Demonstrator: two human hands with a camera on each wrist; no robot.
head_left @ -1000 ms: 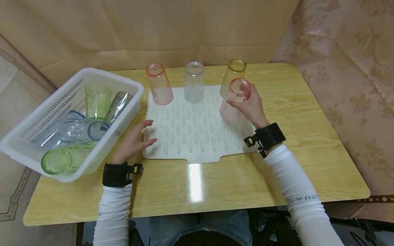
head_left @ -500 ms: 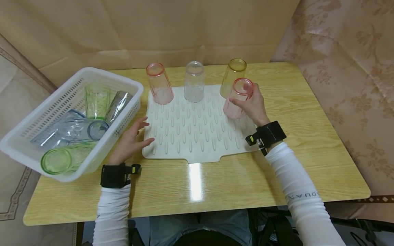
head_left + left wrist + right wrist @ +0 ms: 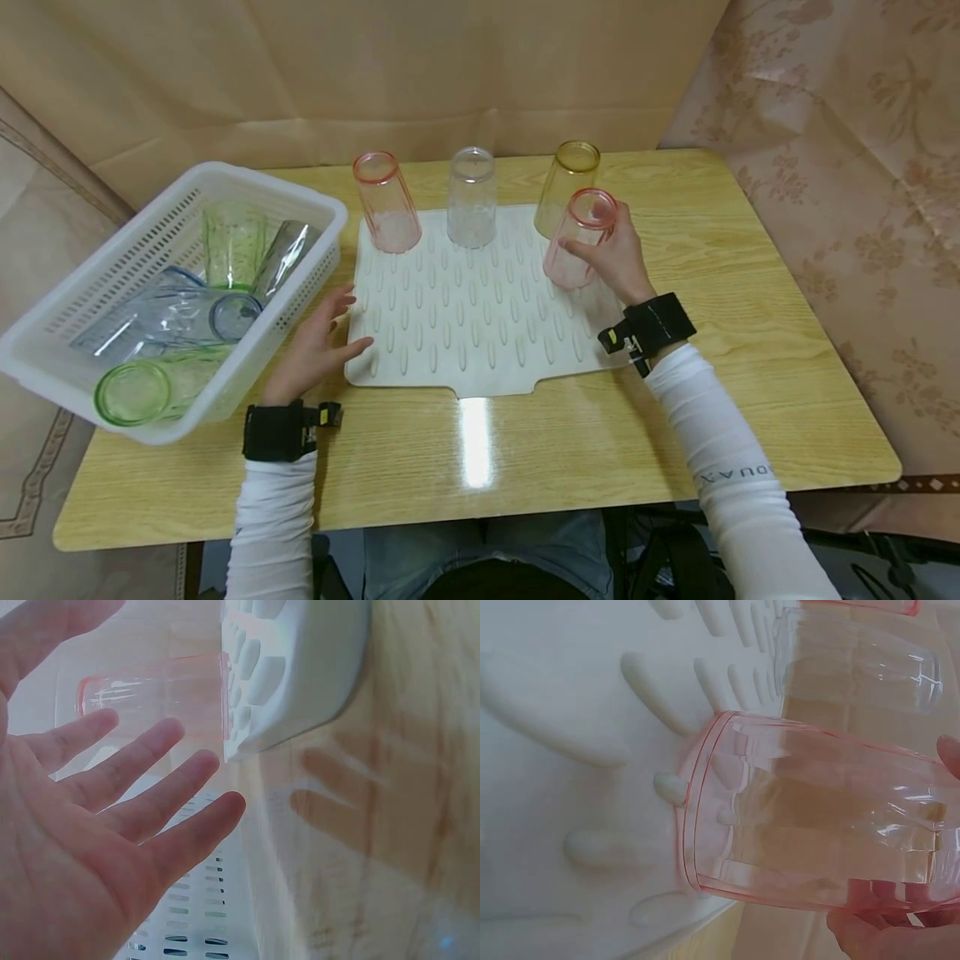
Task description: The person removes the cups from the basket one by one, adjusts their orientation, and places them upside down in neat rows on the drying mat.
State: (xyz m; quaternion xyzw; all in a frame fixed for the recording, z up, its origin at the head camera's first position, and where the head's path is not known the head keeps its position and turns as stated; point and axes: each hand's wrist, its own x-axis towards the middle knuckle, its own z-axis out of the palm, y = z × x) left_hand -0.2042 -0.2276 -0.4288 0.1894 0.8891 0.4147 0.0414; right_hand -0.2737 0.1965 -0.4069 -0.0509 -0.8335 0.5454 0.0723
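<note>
My right hand (image 3: 618, 257) grips a pink glass (image 3: 825, 810) near its upper end, thumb on one side and fingers on the other. The glass is upside down, its rim right at the ribbed surface of the white drying mat (image 3: 480, 367). Just behind it a yellow glass (image 3: 561, 200) stands inverted. Farther left along the mat's back edge are an inverted clear glass (image 3: 472, 204) and another pink glass (image 3: 388, 208). My left hand (image 3: 309, 350) holds nothing; its fingers are spread beside the mat's left edge, as the left wrist view also shows.
A white plastic basket (image 3: 67, 292) at the left holds green glasses (image 3: 135, 392), blue glasses (image 3: 180, 317) and a grey one (image 3: 283, 258), some lying on their sides. The wooden table (image 3: 750, 350) ends at a cloth curtain (image 3: 420, 75) behind.
My right hand has shifted the pink glass slightly right and set it lower and more upright at the mat. My left hand has drifted slightly left, away from the mat.
</note>
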